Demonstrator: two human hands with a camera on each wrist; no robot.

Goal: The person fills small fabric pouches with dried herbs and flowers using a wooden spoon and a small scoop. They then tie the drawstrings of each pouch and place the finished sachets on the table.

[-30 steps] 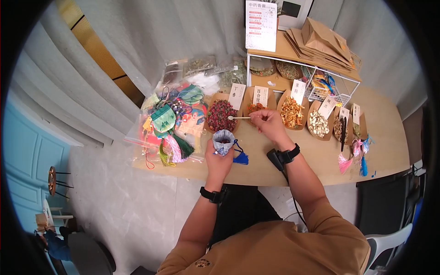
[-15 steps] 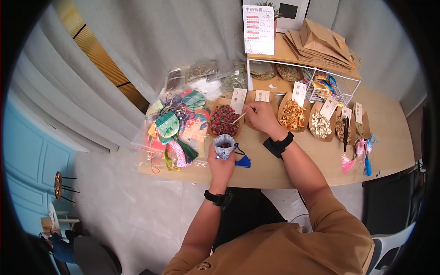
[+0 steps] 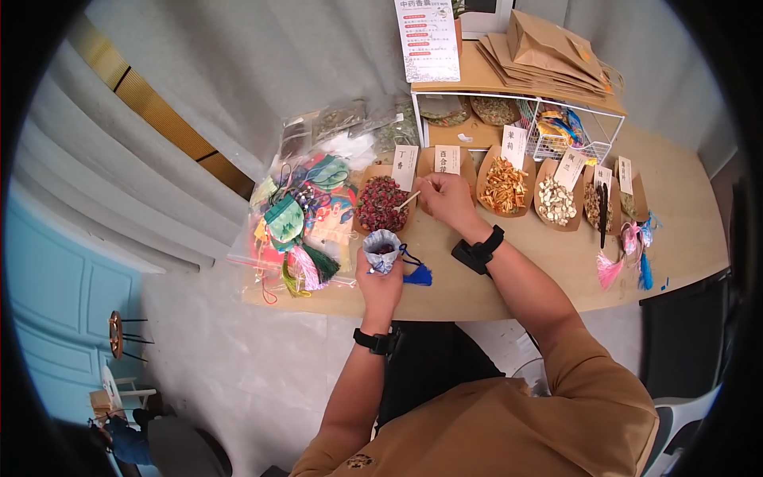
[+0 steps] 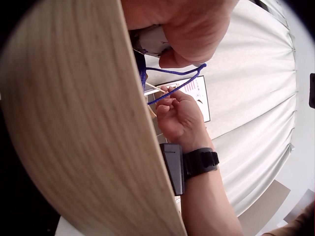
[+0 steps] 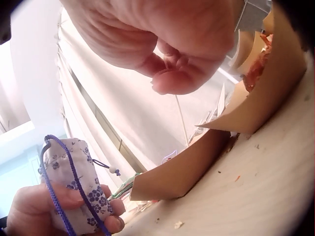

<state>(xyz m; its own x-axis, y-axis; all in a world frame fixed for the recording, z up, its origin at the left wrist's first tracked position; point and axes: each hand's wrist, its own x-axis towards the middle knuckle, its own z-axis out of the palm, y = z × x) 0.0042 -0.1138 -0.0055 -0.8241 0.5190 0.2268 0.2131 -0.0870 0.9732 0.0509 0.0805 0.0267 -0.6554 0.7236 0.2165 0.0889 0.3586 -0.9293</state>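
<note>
Blue-and-white floral drawstring pouch (image 5: 59, 169), mouth up, sits gripped in L hand (image 3: 380, 288), nearer the person vs. red dried buds (image 3: 381, 203). R hand (image 3: 450, 199), R of buds, pinches small spoon (image 3: 408, 199); long axis slants L toward buds, tip contact unclear.
</note>
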